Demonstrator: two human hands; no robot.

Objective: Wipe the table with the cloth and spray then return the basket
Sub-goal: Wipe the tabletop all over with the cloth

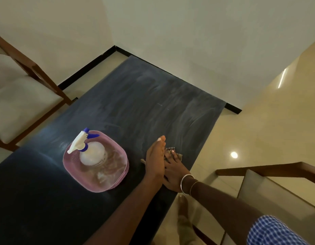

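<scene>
A checked cloth point(171, 150) lies on the dark table point(139, 103) near its right edge, mostly hidden under my hands. My right hand point(174, 169), bangles at the wrist, presses flat on the cloth. My left hand point(155, 159) stands on its edge beside it, fingers straight, touching the cloth's left side. To the left, a pink basket point(117, 179) sits on the table with a white spray bottle point(92, 154) with blue trigger standing inside it. Smeared wipe marks streak the far part of the table.
A wooden chair with a pale cushion point(20, 96) stands at the table's left side. Another chair point(270, 184) is at the right, close to my right arm. My bare foot point(182, 207) shows on the glossy tiled floor. The table's far end meets the wall.
</scene>
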